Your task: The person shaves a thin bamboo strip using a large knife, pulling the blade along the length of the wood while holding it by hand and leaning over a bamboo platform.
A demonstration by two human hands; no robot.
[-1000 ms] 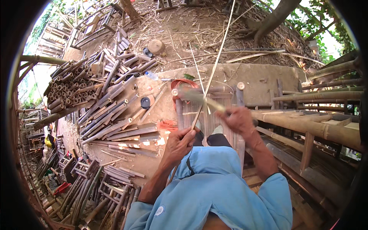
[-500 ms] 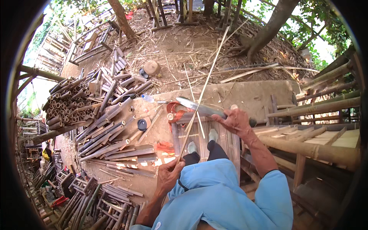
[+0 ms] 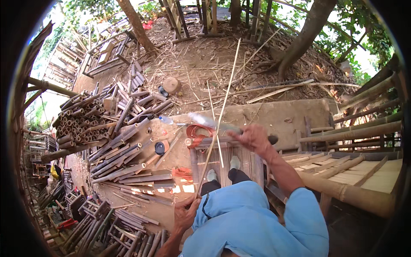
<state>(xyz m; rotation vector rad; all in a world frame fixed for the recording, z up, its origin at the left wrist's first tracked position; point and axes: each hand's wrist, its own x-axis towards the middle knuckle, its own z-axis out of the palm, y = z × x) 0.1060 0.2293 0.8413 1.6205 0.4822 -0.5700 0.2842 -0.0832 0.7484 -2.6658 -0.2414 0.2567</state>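
Note:
A long, thin bamboo strip (image 3: pixel 228 88) slants up and away from my left hand (image 3: pixel 186 211), whose fingers are closed round its near end. My right hand (image 3: pixel 255 138) grips a machete (image 3: pixel 204 120) by its handle. The blade points left, blurred by motion, and lies close to the strip; I cannot tell whether they touch. A shorter pale strip (image 3: pixel 220 152) crosses near the long one. Below them is a slatted bamboo bench (image 3: pixel 198 165), with orange straps (image 3: pixel 198 140) at its far left corner. My socked feet show over the slats.
Cut bamboo tubes (image 3: pixel 79 122) are stacked on the left, with split pieces (image 3: pixel 124 167) nearer. A water bottle (image 3: pixel 166 120) and a dark cup-like object (image 3: pixel 161 147) lie between pile and bench. A bamboo frame (image 3: pixel 355 184) stands close on my right. Tree trunks rise beyond.
The machete and my right hand have shifted slightly left. My left hand has come down toward me with the long strip, whose far end is now lower and further left.

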